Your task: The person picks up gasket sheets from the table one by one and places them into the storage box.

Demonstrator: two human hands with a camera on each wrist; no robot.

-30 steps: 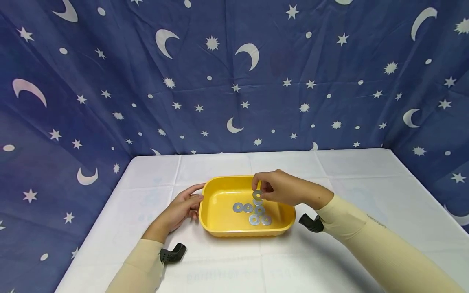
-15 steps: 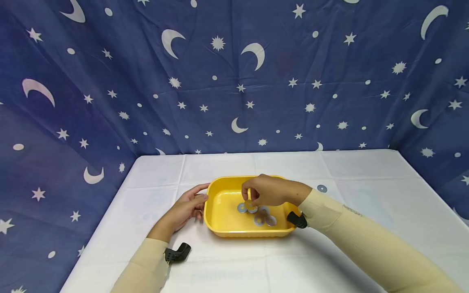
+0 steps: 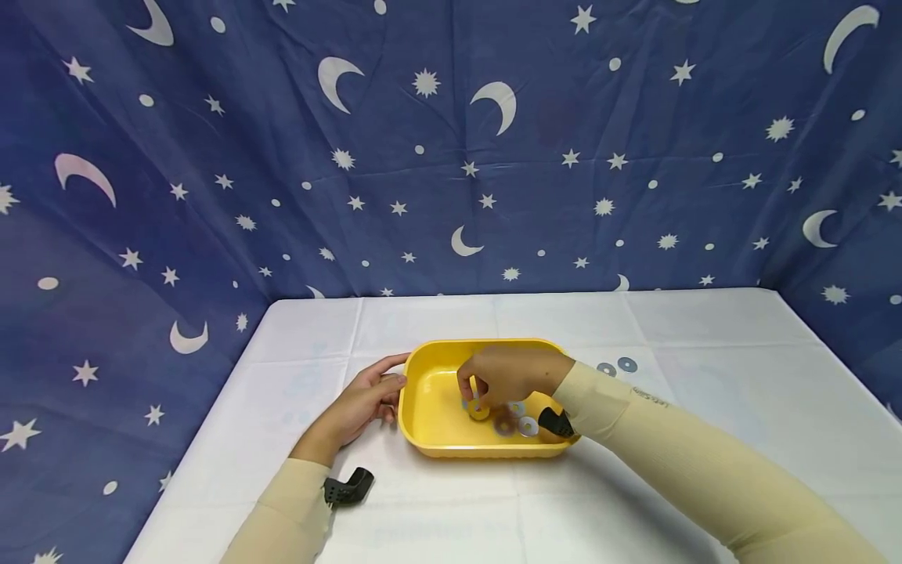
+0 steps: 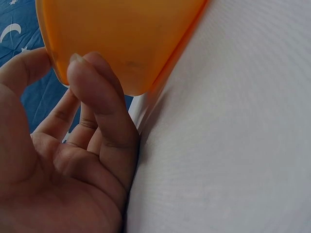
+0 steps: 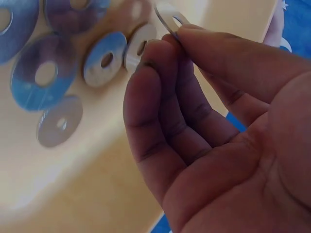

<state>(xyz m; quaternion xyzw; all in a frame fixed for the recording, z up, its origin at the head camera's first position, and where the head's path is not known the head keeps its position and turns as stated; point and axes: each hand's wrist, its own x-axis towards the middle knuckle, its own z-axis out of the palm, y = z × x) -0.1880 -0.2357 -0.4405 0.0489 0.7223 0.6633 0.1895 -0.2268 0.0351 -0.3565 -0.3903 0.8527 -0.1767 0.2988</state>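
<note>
My right hand [image 3: 499, 377] reaches down into a yellow plastic tray [image 3: 489, 453]. Between thumb and fingertips it pinches a flat metal washer [image 5: 166, 13], the remaining fingers curled beneath. Several shiny washers lie on the tray floor, among them one washer [image 3: 528, 426] toward the front right and another washer [image 3: 517, 409] just behind it. In the right wrist view a large washer [image 5: 26, 73] and a smaller-looking washer [image 5: 104, 59] lie beyond the fingers. My left hand [image 3: 361, 403] holds the tray's left end, thumb at the rim [image 4: 51, 63] and fingers against the outer wall.
Two more washers [image 3: 627, 364] lie side by side on the white tablecloth [image 3: 423, 517], just behind my right sleeve [image 3: 620, 403]. A blue moon-and-star curtain [image 3: 395, 157] hangs at the back and sides. Black wrist-worn devices [image 3: 348, 487] sit below both hands.
My right hand has shifted left and lower in the tray, with a washer in its pinch. Two washers on the cloth have come into view beside the arm. My left hand keeps its place.
</note>
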